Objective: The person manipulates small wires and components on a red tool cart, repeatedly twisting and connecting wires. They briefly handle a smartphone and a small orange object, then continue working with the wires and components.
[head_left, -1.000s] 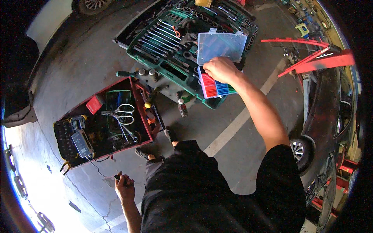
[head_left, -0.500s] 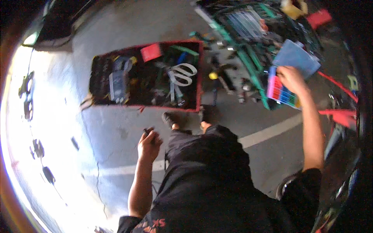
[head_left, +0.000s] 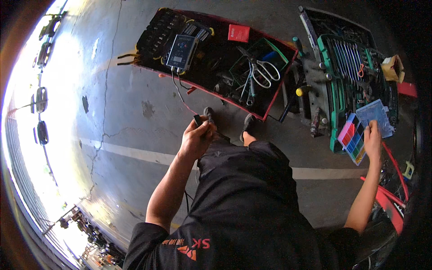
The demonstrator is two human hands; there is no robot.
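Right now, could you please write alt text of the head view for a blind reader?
The left hand grips a small black object, and the right hand is at an open clear plastic box of coloured pieces. Beyond lie a red-edged black tool tray and a green plastic tool case.

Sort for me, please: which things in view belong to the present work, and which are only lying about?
At the hands:
small black object, held in the left hand
clear plastic lidded box of coloured pieces, at the right hand
dark grey rectangular device, seemingly wired toward the left hand

Lying about:
white-handled metal scissors
red rectangular carton
row of silver metal wrenches
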